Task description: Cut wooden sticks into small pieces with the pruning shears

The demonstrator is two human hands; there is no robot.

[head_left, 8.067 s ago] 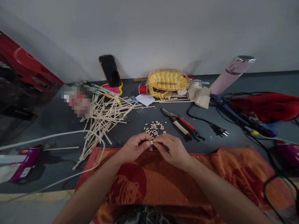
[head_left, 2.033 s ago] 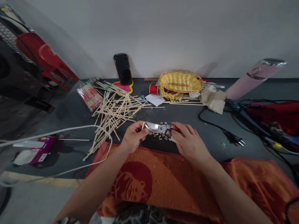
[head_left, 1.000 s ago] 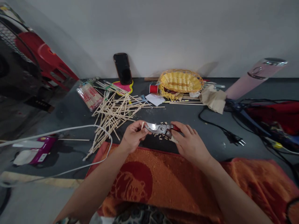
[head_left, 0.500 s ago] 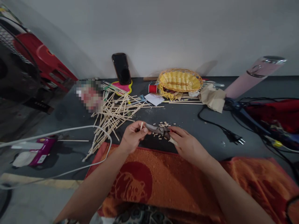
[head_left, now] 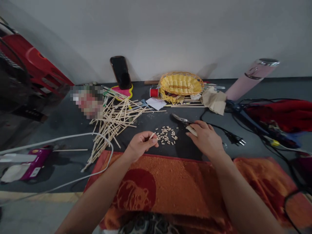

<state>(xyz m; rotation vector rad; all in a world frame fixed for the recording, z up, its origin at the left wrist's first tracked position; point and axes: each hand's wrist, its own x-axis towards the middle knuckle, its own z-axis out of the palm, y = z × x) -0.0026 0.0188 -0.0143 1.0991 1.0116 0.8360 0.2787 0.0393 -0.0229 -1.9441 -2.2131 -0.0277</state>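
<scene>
Dark table (head_left: 60, 120): spans the middle of the frame.
Orange towel (head_left: 180, 185): spread across the lower centre, a rumpled part at lower right.
Stick heap (head_left: 114, 118): long pale sticks lying crisscross, left of centre.
Pink flask (head_left: 250, 79): upper right, tilted in the view.
Yellow basket (head_left: 181, 84): upper centre.
Right hand (head_left: 207, 138): right of centre, fingers draped over the handles of the shears (head_left: 180, 118); cannot tell whether they grip or merely rest there.
Left hand (head_left: 142, 144): centre, thumb and forefinger pinched together on a short stick.
Phone (head_left: 121, 72): upper left of centre, leaning, screen dark.
Shears' blades: at centre right, pointing toward the upper left.
Cut pieces (head_left: 168, 142): scattered at centre, between both hands.
Short stick (head_left: 152, 135): at centre, one end poking above the pinch, just beside the scatter.
</scene>
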